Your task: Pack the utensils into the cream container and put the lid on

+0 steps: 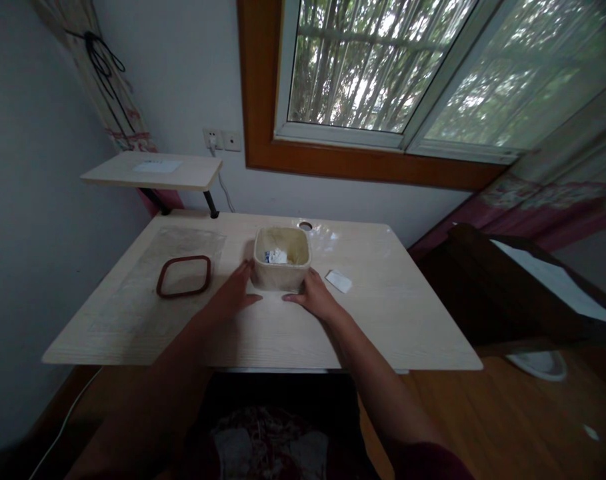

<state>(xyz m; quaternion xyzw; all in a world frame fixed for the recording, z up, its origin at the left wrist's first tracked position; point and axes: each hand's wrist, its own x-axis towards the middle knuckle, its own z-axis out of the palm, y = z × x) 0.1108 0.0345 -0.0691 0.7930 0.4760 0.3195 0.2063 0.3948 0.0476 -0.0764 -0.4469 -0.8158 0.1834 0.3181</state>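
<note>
A small cream bin (281, 269) stands on the light wooden table (383, 320), with crumpled white and blue paper (275, 256) inside. My left hand (235, 290) rests against its left side, fingers together and thumb stretched toward the front. My right hand (313, 295) is pressed against its right front corner, fingers curved round it. Both hands grip the bin between them.
A brown rounded-square ring (183, 276) lies on a clear mat (147, 280) to the left. A white slip of paper (339, 281) lies right of the bin. A small raised shelf (153, 171) stands at the back left. A dark wooden bed frame (483, 280) sits to the right.
</note>
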